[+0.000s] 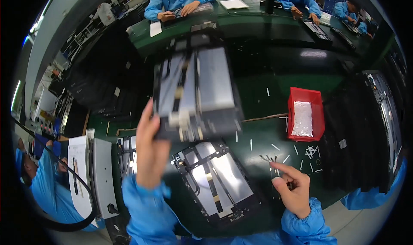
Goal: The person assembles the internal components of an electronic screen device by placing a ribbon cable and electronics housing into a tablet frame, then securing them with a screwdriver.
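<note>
Tablet chassis (215,77): three near the person; one held blurred above the green workbench (262,133), one bench chassis (230,176) lying open directly before the person, one side chassis (127,148) partly hidden at left.
Progress: judged partway; raised and bench units both stand open, silver cells and ribbon cables exposed (neither is closed up), and loose strips remain out.
Red bin: one red bin (317,111), right of the units, containing white material (303,118) (piece count cannot be told).
Left hand: one left hand (152,152), fingers clamped on the raised unit's near-left edge.
Right hand: one right hand (294,184), index finger and thumb apart, other fingers curled; nothing visibly gripped.
White strips: at least ten white strips (275,147), scattered; some overlap, preventing an exact count.
Dark slivers: several dark slivers (265,158) beside the right index fingertip; contact cannot be told.
</note>
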Motion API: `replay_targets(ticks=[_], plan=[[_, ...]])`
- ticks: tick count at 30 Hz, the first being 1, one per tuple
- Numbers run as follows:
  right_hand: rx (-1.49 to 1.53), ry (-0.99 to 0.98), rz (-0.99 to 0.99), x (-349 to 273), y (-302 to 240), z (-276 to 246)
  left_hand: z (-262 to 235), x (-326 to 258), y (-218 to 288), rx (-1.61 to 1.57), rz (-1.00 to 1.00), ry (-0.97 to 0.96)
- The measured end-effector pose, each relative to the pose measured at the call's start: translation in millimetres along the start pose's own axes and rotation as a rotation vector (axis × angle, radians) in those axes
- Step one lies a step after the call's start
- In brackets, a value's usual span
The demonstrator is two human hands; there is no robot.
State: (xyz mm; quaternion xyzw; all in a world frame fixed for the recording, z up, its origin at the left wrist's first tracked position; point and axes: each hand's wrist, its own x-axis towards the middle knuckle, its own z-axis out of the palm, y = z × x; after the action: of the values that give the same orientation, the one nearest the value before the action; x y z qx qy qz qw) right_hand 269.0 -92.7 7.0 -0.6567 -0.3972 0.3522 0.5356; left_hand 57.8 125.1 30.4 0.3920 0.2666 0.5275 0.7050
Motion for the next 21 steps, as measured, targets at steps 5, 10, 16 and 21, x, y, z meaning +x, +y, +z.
replay_targets(ticks=[5,10,16,21], plan=[[-0.011,0.150,0.072,-13,23,-14,-19,160,-19,0.011,-0.091,-0.008],[-0.115,0.245,0.091,-30,24,-29,-4,186,-27,0.361,0.047,0.029],[-0.609,0.131,0.032,-23,35,-32,1,140,-39,0.739,0.468,0.129],[-0.813,-0.033,-0.017,-1,48,-31,44,4,-36,0.905,0.321,-0.009]])
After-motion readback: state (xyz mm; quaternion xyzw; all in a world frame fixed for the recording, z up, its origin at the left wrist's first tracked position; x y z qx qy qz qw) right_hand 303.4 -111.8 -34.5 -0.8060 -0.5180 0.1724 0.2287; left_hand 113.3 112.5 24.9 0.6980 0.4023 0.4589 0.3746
